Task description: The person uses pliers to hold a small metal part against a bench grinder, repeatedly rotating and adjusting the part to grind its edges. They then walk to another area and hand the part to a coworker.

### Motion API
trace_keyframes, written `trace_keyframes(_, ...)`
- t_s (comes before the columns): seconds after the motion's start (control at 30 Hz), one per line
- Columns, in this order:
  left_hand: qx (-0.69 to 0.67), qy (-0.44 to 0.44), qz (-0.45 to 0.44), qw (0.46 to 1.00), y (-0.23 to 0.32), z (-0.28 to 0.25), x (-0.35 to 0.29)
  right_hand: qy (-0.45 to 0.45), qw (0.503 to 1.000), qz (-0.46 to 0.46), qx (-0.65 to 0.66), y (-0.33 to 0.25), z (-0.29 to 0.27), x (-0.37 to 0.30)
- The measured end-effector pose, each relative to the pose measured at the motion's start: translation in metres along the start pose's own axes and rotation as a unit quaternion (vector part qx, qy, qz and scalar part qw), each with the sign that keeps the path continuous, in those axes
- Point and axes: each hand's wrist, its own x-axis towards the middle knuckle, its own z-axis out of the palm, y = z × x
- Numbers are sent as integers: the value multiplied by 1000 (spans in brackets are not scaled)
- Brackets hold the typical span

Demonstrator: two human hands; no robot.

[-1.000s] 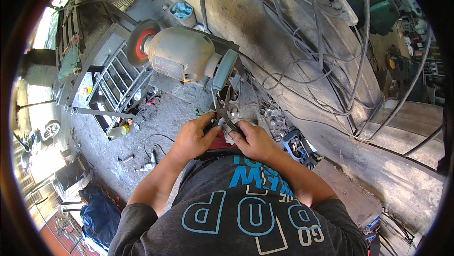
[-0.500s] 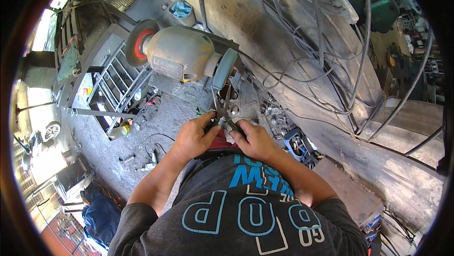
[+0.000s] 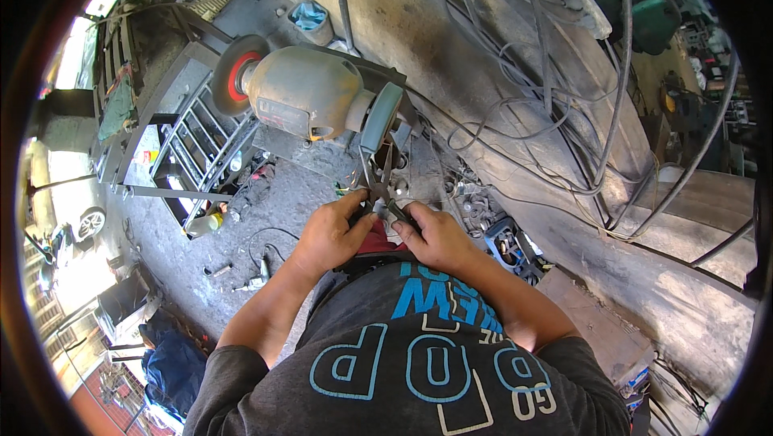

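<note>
Both my hands hold a dark metal hand tool (image 3: 379,191) with crossed, scissor-like jaws spread apart. Whether it is snips or pliers I cannot tell. My left hand (image 3: 328,235) is closed on one handle, thumb and forefinger near the pivot. On the other handle my right hand (image 3: 435,235) is closed, thumb on the near side. The jaws point away from me, just below the grey-green wheel (image 3: 382,118) of a bench grinder (image 3: 302,86). Whether they touch the wheel is too small to tell. My fingers hide most of the handles.
A red-centred wheel (image 3: 239,75) is on the grinder's left end. Left of it stands a metal frame (image 3: 197,142) with bars. A bucket (image 3: 312,24) sits behind. Cables (image 3: 555,106) hang along the stained wall at right. A blue-and-black crate (image 3: 506,244) lies by my right forearm.
The view has shifted very slightly. My hands and the tool stay in nearly the same place below the wheel, with the grip unchanged.
</note>
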Motion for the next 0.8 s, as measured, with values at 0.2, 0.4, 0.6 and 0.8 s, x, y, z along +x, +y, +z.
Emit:
trace_keyframes(0.2, 3, 0, -6, 1000, 2, 1, 0, -1, 1000, -9, -9, 4, 0, 0)
trace_keyframes(0.4, 5, 5, 8, 1000, 2, 1, 0, 8, 1000, -29, -7, 8, 2, 1)
trace_keyframes(0.6, 1, 2, -6, 1000, 2, 1, 0, -12, 1000, 13, -1, 2, -2, 0)
trace_keyframes(0.8, 0, 6, 10, 1000, 0, 3, 0, -3, 1000, -7, 0, 4, -1, 1)
